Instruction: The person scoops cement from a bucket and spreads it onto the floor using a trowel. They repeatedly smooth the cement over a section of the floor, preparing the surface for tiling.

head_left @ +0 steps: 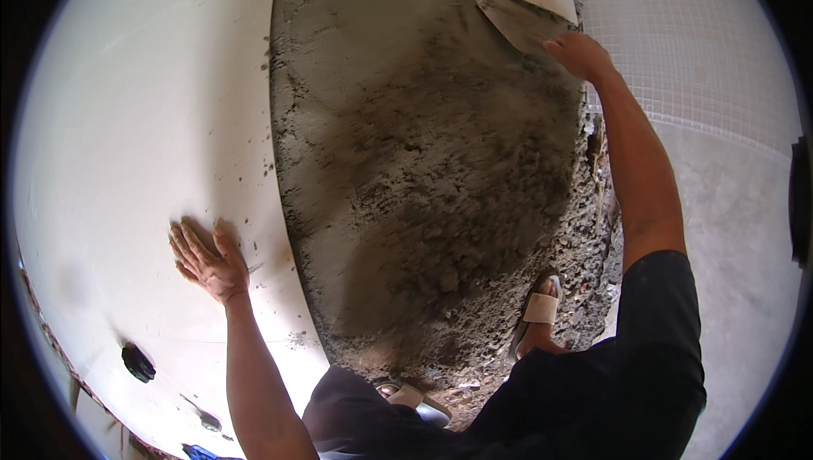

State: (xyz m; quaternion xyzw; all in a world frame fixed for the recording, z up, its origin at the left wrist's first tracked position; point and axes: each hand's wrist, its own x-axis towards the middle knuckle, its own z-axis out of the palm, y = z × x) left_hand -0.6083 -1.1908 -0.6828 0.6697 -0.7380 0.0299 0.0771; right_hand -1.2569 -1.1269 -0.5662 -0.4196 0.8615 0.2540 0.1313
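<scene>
My left hand (208,262) lies flat with its fingers spread on the large white tiles (144,164) at the left. Out at the upper right, my right hand (581,55) is closed on a trowel. Its thin flat trowel blade (517,27) rests on the grey mortar bed (373,37) close to the far right edge, and the handle is hidden by my fingers. The mortar looks smooth along the far and left sides. Toward the middle and near side it is rough and crumbly.
Sandals (541,308) on my feet stand on the rough mortar at the near side. Mosaic tile (677,37) and grey floor (720,198) border the right. A black object (138,362) and a blue item (200,452) lie at lower left. Mortar crumbs dot the white tiles.
</scene>
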